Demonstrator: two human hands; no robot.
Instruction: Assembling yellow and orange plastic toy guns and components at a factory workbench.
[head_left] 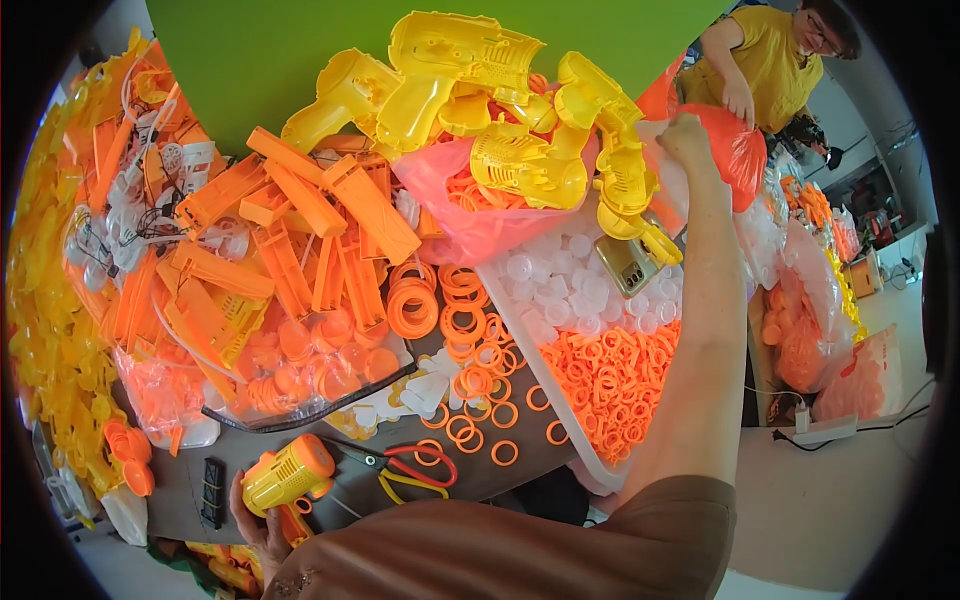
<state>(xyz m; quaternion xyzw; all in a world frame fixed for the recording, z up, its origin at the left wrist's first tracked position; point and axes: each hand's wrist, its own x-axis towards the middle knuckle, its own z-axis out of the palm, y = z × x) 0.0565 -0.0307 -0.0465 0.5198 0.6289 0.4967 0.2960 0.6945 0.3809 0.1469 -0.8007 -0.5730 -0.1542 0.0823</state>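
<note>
At the lower left, my left hand (262, 537) is wrapped round a yellow vented toy gun body (283, 478) with an orange end cap; the cap points up and right. My right arm stretches far forward. At its end my right hand (686, 140) is closed beside a pale pinkish plastic bag (662, 165); its fingertips are hidden, and what they grip cannot be made out. Red-and-yellow-handled pliers (415, 472) lie on the dark table right of the toy. A black slotted strip (212, 493) lies left of it.
Yellow half shells (462, 60) top a pink bag (470, 215). Orange long parts (300, 200) heap at left, orange rings (465, 320) mid-table. A white tray (540, 395) holds clear caps, small orange rings and a phone (627, 265). Across, another person's hand (738, 100) touches a red bag (735, 150).
</note>
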